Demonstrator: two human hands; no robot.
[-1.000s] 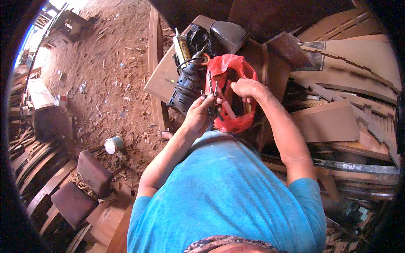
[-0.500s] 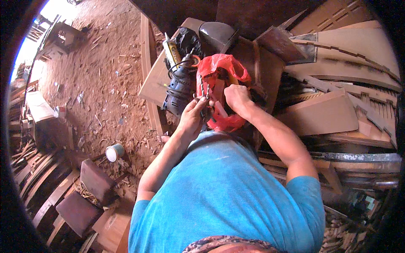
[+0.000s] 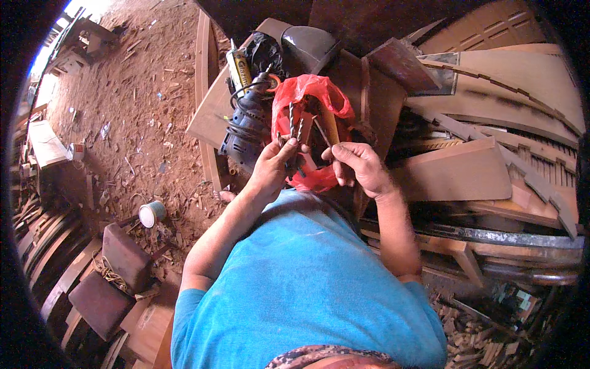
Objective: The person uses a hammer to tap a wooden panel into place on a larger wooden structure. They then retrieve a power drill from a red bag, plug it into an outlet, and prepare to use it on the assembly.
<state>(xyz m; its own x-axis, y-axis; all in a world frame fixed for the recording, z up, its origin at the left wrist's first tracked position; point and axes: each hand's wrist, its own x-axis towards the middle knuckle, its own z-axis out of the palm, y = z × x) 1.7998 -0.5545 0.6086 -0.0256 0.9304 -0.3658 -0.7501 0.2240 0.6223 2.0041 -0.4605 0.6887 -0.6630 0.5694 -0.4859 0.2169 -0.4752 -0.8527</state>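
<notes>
Fingers of left hand (image 3: pixel 269 166) pinched drill bits (image 3: pixel 292 118); right hand (image 3: pixel 364 171) pinched slim rod (image 3: pixel 321 131) over red bag (image 3: pixel 299 88). Seemed sorting step; next move needed steady left hold.

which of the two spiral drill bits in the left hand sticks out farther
The left drill bit: its tip reaches higher in the picture, while the right drill bit ends nearer the left hand.

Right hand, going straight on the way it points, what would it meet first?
Most likely the red plastic bag ahead of the right hand, though the depth between them is unclear.
</notes>
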